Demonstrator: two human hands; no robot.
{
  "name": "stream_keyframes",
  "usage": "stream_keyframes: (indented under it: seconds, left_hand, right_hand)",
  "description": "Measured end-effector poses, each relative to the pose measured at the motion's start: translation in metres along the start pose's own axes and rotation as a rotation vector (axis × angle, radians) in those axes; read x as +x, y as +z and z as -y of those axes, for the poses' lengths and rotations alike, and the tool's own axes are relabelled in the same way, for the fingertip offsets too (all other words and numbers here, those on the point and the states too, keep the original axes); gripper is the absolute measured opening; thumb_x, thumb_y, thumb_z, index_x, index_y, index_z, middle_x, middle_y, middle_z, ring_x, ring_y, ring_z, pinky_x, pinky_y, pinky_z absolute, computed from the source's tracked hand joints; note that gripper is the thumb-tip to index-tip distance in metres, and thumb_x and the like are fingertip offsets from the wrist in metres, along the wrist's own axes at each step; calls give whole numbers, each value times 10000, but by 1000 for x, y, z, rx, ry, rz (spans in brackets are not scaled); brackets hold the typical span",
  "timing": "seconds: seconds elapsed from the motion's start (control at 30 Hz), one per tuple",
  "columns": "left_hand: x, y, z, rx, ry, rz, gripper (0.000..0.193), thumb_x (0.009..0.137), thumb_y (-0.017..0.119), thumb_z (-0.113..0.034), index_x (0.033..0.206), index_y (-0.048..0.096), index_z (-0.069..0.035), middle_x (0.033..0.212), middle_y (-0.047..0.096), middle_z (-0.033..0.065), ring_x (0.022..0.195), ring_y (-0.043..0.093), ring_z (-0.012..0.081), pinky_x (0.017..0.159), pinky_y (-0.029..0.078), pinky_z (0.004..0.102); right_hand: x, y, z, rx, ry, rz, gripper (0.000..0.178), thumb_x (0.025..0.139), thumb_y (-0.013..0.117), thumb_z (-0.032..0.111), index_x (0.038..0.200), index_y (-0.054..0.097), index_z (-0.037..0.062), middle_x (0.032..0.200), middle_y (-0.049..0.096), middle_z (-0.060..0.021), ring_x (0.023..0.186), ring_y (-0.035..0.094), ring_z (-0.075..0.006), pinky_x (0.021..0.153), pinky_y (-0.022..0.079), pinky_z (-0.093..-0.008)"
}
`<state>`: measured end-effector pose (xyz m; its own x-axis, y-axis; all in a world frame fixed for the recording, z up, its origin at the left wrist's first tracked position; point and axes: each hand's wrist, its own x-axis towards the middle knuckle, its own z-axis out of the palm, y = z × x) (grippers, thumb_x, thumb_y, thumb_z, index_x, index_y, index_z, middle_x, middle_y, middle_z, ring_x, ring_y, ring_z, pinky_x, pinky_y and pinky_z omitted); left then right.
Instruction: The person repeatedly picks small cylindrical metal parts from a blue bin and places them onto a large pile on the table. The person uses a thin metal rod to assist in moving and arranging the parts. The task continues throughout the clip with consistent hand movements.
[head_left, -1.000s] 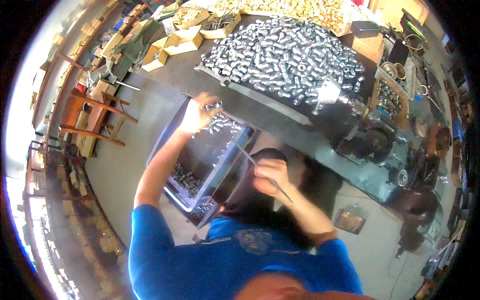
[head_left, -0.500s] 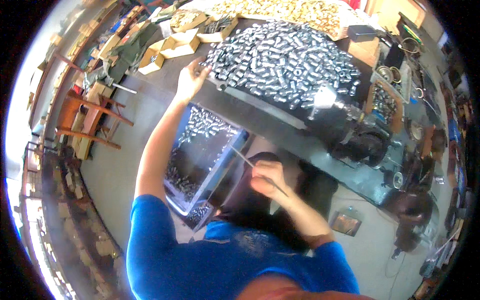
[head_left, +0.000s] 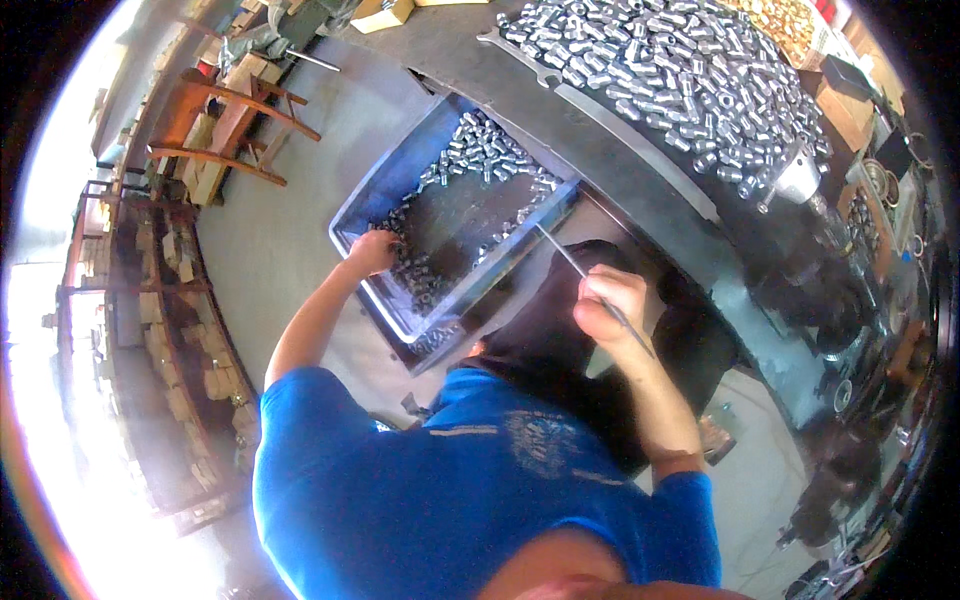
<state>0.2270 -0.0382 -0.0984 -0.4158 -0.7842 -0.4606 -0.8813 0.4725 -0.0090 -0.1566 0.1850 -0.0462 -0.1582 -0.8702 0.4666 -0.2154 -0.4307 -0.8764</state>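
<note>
A blue bin (head_left: 345, 218) stands beside the bench, with shiny metal fittings (head_left: 490, 150) toward its far end and darker ones (head_left: 422, 285) toward the near end. My left hand (head_left: 374, 251) reaches over the bin's left wall to the darker fittings. Its fingers are curled, and their tips and anything between them are hidden. In my right hand (head_left: 612, 300), closed in a fist, is a thin metal rod (head_left: 562, 252). The rod slants up and left, its far tip near the bin's right wall. It also sticks out behind the fist along the wrist.
A large heap of shiny fittings (head_left: 670, 75) covers the bench (head_left: 475, 55). A wrench (head_left: 520, 55) and a long flat metal bar (head_left: 640, 150) lie by its edge. Machinery (head_left: 820, 265) stands at the right. A wooden chair (head_left: 235, 115) and shelving are at the left.
My left hand has left the bench edge by the heap and come down into the bin. My right hand keeps hold of the rod. The view has shifted, uncovering the wrench.
</note>
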Motion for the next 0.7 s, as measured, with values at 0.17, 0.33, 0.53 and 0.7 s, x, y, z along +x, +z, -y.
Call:
stream_keyframes:
  seconds: [0.17,0.33,0.53,0.7]
  left_hand:
    - [-2,-4,-1,325,-51,241,344,642,652,-121,976,692,-192,945,681,130,930,656,301,777,520,440]
    - [9,16,-8,562,50,274,330,569,712,-165,898,694,-152,907,694,96,897,674,280,770,506,458]
    - [14,-8,-27,387,-5,193,284,627,683,-218,890,711,-116,907,693,143,880,672,313,763,524,429]
    - [16,-33,-45,-647,-105,-85,352,732,625,-160,1067,687,-70,918,677,159,798,658,240,716,517,338]
  right_hand:
    - [1,-1,5,-41,68,8,225,629,616,135,559,429,32,532,413,-76,445,437,-210,428,311,-314]
    - [5,0,8,-19,44,4,163,593,592,76,558,439,31,527,410,-76,437,426,-201,424,312,-311]
    - [2,-5,8,6,89,-8,191,612,601,98,565,428,34,539,406,-76,452,410,-196,434,301,-316]
    - [6,-8,16,40,65,5,227,630,618,113,574,416,26,550,389,-87,462,398,-218,443,301,-327]
